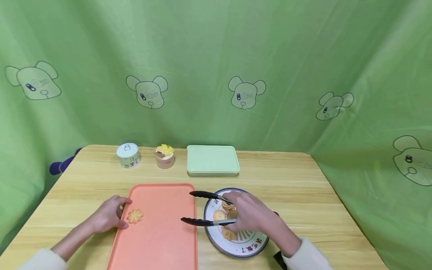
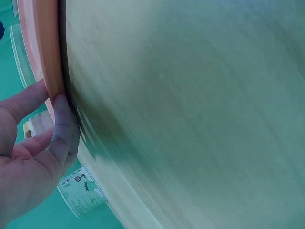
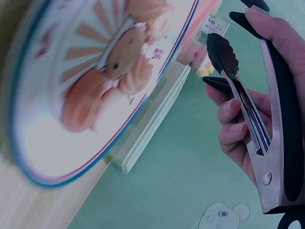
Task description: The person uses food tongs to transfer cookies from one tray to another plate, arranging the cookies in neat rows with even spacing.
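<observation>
My left hand (image 1: 109,214) pinches the left rim of a coral-pink tray (image 1: 165,236); in the left wrist view thumb and fingers are on either side of its edge (image 2: 50,52). One flower-shaped cookie (image 1: 135,216) lies on the tray near that hand. Over a round plate (image 1: 224,246), my right hand (image 1: 249,210) holds black-tipped metal tongs (image 3: 272,164). The tong tips are spread apart toward the tray, with nothing between them. Several cookies (image 1: 220,215) rest on the plate, partly hidden by the right hand.
Along the table's back stand a white-lidded can (image 1: 129,159), a dessert cup topped with yellow cubes (image 1: 165,159) and a pale green lidded box (image 1: 213,159). A green curtain (image 1: 202,56) with bear-head prints hangs behind the wooden table (image 1: 303,187).
</observation>
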Action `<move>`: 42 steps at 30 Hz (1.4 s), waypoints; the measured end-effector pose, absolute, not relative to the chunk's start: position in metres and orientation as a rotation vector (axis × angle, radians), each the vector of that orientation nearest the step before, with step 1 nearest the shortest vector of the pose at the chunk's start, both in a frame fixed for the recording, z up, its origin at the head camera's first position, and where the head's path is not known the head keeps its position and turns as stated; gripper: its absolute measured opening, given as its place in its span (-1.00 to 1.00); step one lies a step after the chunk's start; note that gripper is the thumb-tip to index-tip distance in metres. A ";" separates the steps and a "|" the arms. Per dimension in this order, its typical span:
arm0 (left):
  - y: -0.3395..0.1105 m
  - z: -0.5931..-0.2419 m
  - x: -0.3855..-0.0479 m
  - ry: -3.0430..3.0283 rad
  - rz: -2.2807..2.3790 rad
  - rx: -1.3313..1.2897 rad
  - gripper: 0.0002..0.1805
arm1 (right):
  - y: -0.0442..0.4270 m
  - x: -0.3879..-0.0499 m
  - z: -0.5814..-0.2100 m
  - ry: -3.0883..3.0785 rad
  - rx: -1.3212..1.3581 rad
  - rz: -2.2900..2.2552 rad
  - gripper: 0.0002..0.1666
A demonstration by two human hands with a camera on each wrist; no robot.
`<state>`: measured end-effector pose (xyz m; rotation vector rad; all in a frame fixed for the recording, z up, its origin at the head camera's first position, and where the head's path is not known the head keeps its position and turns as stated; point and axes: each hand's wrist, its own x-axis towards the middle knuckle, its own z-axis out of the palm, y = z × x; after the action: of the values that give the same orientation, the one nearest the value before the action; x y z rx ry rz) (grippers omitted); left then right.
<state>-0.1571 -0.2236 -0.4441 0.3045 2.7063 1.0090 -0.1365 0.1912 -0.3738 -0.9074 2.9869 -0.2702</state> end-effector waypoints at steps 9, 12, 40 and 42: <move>-0.224 -0.444 -0.157 2.698 1.013 0.310 -0.16 | 0.149 -0.155 -0.373 2.927 -0.931 -0.198 -0.03; -0.224 -0.443 -0.157 2.694 1.014 0.322 -0.15 | 0.135 -0.159 -0.374 2.909 -0.937 -0.191 -0.03; -0.224 -0.443 -0.157 2.685 1.016 0.305 -0.12 | 0.042 -0.171 -0.398 2.815 -1.136 -0.044 -0.28; -0.224 -0.442 -0.157 2.680 1.017 0.305 -0.12 | 0.040 -0.171 -0.399 2.810 -1.124 -0.039 -0.29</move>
<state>-0.1572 -0.2243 -0.4422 0.3049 2.6799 1.0174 -0.1711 0.0395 -0.3986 -1.1237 2.8099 -0.0386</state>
